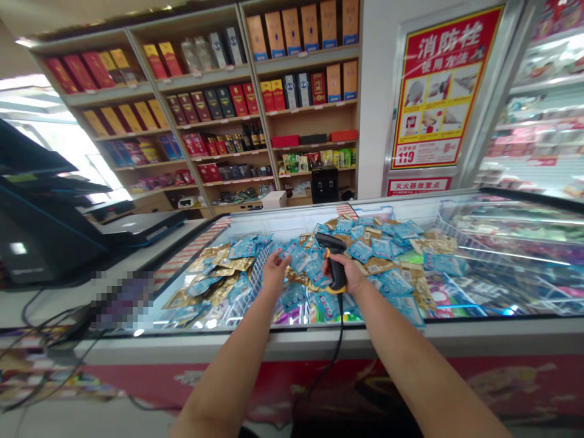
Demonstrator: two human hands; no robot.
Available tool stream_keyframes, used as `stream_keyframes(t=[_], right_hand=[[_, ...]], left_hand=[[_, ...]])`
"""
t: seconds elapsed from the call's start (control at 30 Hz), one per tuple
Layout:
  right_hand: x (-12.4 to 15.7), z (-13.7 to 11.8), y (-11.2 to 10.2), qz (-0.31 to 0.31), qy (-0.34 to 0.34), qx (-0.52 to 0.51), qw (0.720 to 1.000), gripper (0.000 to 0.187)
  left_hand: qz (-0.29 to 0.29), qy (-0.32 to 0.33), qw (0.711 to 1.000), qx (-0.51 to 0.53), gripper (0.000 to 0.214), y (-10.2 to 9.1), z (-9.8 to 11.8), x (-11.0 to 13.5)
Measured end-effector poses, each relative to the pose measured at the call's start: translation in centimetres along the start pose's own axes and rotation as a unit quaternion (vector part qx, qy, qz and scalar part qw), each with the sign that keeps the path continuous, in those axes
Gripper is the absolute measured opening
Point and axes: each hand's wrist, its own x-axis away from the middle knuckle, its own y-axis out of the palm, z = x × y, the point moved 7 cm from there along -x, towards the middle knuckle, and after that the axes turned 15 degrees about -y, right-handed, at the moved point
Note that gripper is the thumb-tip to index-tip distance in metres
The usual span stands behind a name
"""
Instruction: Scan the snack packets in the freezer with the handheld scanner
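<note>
My right hand (349, 274) is wrapped round the handle of a black and yellow barcode scanner (337, 277), whose head points away to the left and whose cable hangs down over the freezer's front. To its left, my left hand (275, 271) is closed, thumb and fingers pinching the edge of a blue packet (298, 258). Both hands are over an open chest freezer (255, 347). Beneath and around them lie many blue and gold packets (395, 283), loosely piled. Another heap of gold and blue packets (223, 267) lies left of a white wire divider (250, 292).
A checkout machine (41, 213) and a flat black device (141, 225) stand on the left counter, with loose cables (50, 322). Behind the freezer are shelves (201, 128) of boxes and bottles. A glass lid (524, 255) covers the freezer's right part.
</note>
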Motion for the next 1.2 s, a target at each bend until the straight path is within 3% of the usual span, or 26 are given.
stream_keyframes(t=[0.07, 0.17, 0.3, 0.6, 1.2], right_hand=[[0.0, 0.1, 0.0, -0.005, -0.001, 0.012, 1.0, 0.015], [-0.1, 0.1, 0.1, -0.026, -0.017, 0.065, 0.997, 0.017], [-0.1, 0.2, 0.3, -0.056, -0.029, 0.104, 0.993, 0.021], [0.1, 0.0, 0.5, -0.065, -0.024, 0.113, 0.991, 0.021], [0.4, -0.3, 0.7, -0.063, -0.03, 0.123, 0.99, 0.02]], left_hand=[[0.024, -0.031, 0.996, 0.076, 0.036, 0.3, -0.6, -1.1], [0.007, -0.072, 0.985, 0.155, 0.029, 1.9, -1.6, -2.0], [-0.014, -0.075, 0.983, 0.17, 0.023, 3.2, -1.9, -1.9], [-0.004, -0.103, 0.97, 0.219, 0.021, 2.3, -1.7, -0.4], [-0.002, -0.093, 0.976, 0.197, 0.022, 2.0, -2.3, -1.1]])
